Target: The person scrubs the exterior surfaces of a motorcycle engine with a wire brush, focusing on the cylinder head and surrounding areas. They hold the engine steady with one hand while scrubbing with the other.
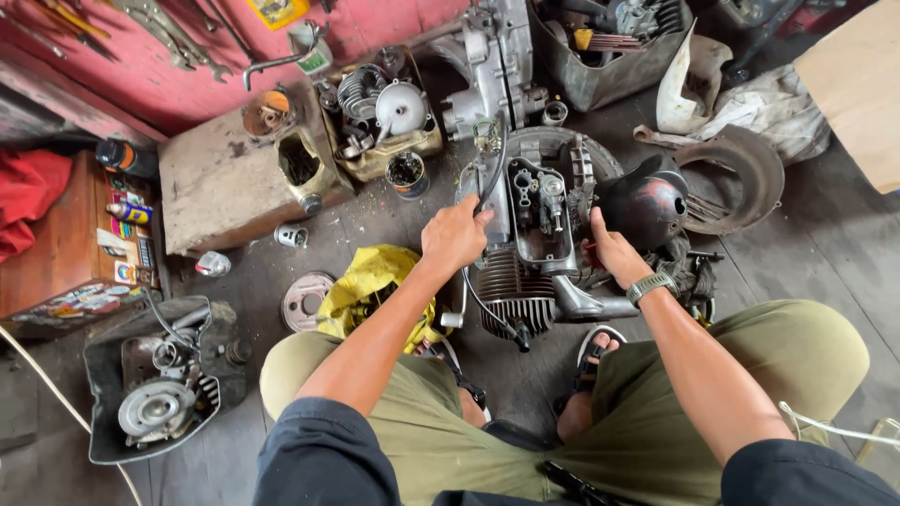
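- Knees in olive trousers fill the bottom of my head view, with both sandalled feet planted on the grey floor (806, 253) on either side of the work.
- Between the feet sits the small engine (534, 253), lying on the floor directly ahead: a finned cylinder toward me, a grey cast case with an open rectangular cavity on top, and a rounded dark cover (647, 201) on its right flank.
- My left hand (455, 234) is curled into a fist around a black cable (492, 178) that rises from the upper left of the case; the fingers are wrapped tight, not spread.
- My right hand (611, 251), wristwatch on the wrist, presses against the right edge of the case beside the dark cover; I cannot tell whether its fingers pinch something small there.
- To do this well, I judge that 1 hand should brace the case firmly while the other draws the cable straight along its run, without kinking it against the casting.
- The engine looks oily and worn, its fins dull and its cavity showing small metal parts.
- Nearby lie a yellow rag (370, 281), a round metal plate (305, 300), a rusty box of parts (384, 122) and a black tray (155, 394) holding a second assembly.
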